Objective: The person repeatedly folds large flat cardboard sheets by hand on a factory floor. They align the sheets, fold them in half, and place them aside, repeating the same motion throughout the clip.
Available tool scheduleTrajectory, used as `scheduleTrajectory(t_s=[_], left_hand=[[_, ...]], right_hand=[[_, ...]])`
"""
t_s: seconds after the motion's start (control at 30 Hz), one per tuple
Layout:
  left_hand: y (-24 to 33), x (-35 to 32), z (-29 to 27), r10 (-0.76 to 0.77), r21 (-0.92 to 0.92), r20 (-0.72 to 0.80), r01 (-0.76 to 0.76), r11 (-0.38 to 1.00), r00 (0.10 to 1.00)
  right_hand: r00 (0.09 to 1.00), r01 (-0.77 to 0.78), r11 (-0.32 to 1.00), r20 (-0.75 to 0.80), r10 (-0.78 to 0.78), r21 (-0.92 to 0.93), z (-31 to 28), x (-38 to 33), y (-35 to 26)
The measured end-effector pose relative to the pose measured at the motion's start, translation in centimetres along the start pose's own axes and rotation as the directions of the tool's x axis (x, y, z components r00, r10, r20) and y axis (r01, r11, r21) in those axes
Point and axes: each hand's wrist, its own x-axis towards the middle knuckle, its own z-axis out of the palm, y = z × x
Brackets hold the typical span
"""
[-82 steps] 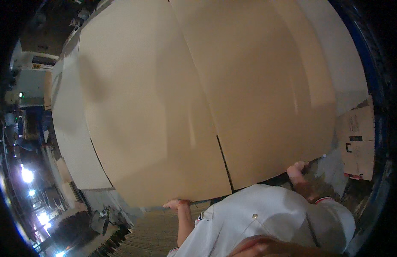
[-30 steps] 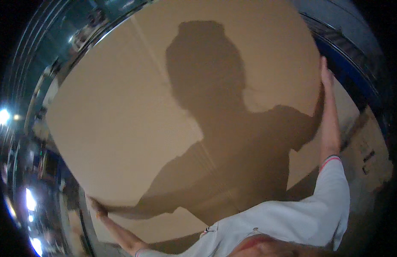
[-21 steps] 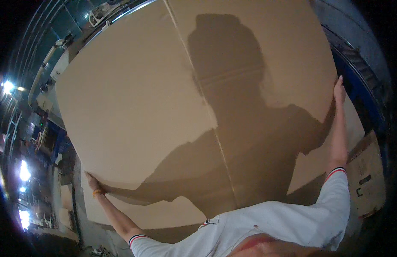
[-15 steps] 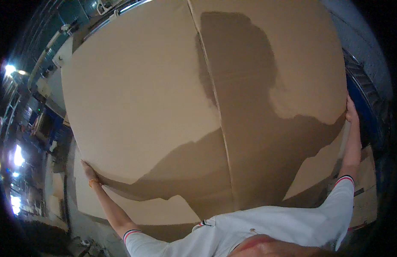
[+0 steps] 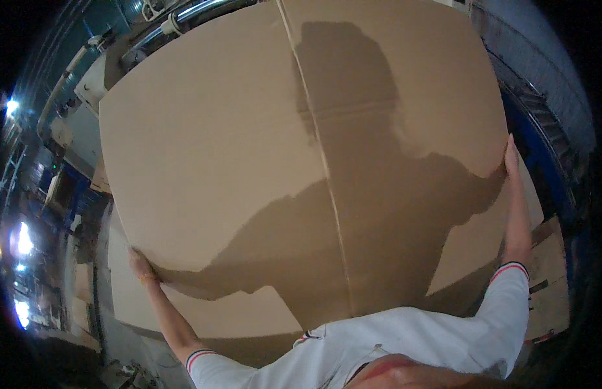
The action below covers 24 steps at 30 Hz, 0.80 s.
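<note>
Take the cardboard sheet [image 5: 210, 149] as the reference for all positions. Left of the sheet, and seemingly lower, a pale board [image 5: 124, 285] shows past its edge. At the sheet's left edge, your left hand [image 5: 141, 266] touches the board on the portion nearer your body; the wrist carries an orange band [image 5: 148, 278]. The fingertips are partly hidden at the rim, so you cannot tell how far this grip is open or closed. The sheet itself spans the gap between your hands and lies in front of your white shirt [image 5: 411, 337]. Its crease [image 5: 332, 188] runs away from you, leaning slightly left toward the far end; the far edge passes partly out of view, so the longer axis cannot be confirmed. At the sheet's right edge, your right hand [image 5: 511, 159] makes contact farther from your body than the left hand does. The hands are therefore on opposite sides but not level. The right grip is also against the rim, with its degree of closure unreadable. Right of the sheet are a printed carton [image 5: 549, 285], near your sleeve, and a blue frame [image 5: 541, 142].
</note>
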Motion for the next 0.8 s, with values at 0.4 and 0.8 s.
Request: scheduleTrajectory(t_s=[0.4, 0.8], left_hand=[[-14.3, -22.5, -6.8, -0.319, 0.286, -0.188, 0.362, 0.887, 0.929], [8.0, -10.0, 4.8, 0.165, 0.762, 0.013, -0.116, 0.637, 0.986]], right_hand=[[0.923, -0.328, 0.94, -0.179, 0.34, 0.093, -7.5, -18.0, 16.3], [0.946, 0.32, 0.73, 0.166, -0.278, -0.604, 10.9, -13.7, -6.0]])
